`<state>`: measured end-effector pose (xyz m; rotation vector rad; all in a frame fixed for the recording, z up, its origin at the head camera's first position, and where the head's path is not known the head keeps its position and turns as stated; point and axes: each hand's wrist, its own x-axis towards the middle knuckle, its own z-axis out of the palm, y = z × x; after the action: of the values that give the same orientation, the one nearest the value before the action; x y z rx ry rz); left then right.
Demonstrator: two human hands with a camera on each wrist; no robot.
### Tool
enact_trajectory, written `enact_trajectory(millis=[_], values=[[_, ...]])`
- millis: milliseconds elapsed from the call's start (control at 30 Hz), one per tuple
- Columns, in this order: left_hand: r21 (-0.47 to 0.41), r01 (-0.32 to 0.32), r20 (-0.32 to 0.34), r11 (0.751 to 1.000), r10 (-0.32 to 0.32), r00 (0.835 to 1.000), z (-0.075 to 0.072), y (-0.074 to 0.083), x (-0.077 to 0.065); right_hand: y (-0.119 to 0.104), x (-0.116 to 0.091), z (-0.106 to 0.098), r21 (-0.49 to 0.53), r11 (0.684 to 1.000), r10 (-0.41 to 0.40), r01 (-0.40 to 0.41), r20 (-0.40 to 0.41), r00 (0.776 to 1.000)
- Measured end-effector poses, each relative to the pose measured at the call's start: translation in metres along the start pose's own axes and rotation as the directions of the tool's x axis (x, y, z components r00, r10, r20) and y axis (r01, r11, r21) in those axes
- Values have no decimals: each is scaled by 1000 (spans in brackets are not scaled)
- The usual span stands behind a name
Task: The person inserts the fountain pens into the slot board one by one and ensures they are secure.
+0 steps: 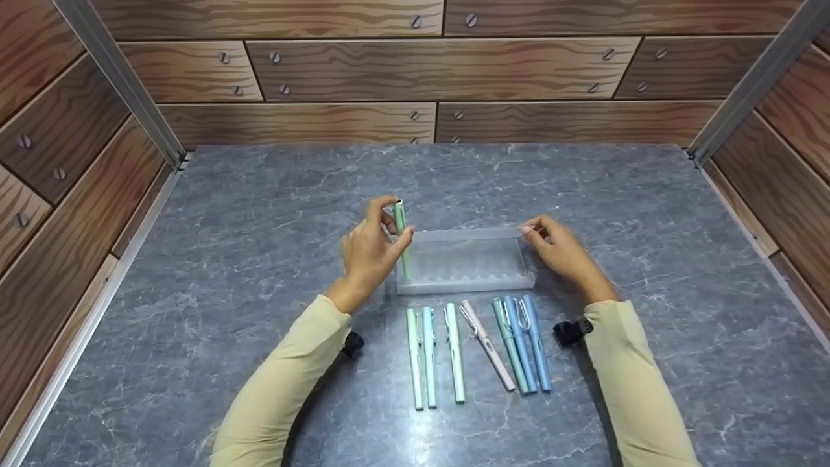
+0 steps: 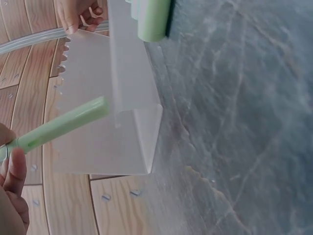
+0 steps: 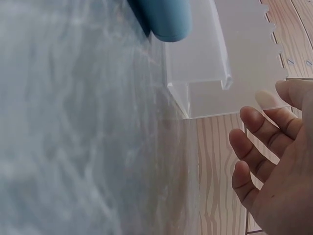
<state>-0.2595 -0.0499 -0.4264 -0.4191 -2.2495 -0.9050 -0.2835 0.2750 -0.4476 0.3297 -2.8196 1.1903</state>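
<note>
My left hand [image 1: 371, 250] pinches a light green pen [image 1: 399, 214] by its upper part, at the left end of a translucent plastic pen holder [image 1: 467, 285]. In the left wrist view the pen [image 2: 63, 122] slants in front of the holder's notched back panel [image 2: 93, 73]; whether it touches the holder I cannot tell. At the holder's back right corner, my right hand [image 1: 561, 250] pinches the panel edge between thumb and index finger. Its other fingers [image 3: 252, 152] are loosely bent, seen in the right wrist view.
Several pens lie in front of the holder: a green pen [image 1: 415, 363], a light blue pen [image 1: 429, 363], a pale green pen [image 1: 456, 357], a pinkish pen [image 1: 493, 353], a teal pen [image 1: 512, 350] and two blue pens [image 1: 537, 347]. Wood-patterned walls border the grey marbled table [image 1: 259, 214].
</note>
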Motion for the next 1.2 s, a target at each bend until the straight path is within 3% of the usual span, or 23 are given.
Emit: enact_trajectory(millis=[767, 1200], values=[[100, 7, 73, 995, -14, 997, 7, -2, -8, 1, -1, 1, 7, 1000, -8, 8, -11, 1000], [108, 72, 156, 992, -89, 984, 8, 0, -6, 1, 0, 1, -3, 1000, -17, 17, -19, 1000]])
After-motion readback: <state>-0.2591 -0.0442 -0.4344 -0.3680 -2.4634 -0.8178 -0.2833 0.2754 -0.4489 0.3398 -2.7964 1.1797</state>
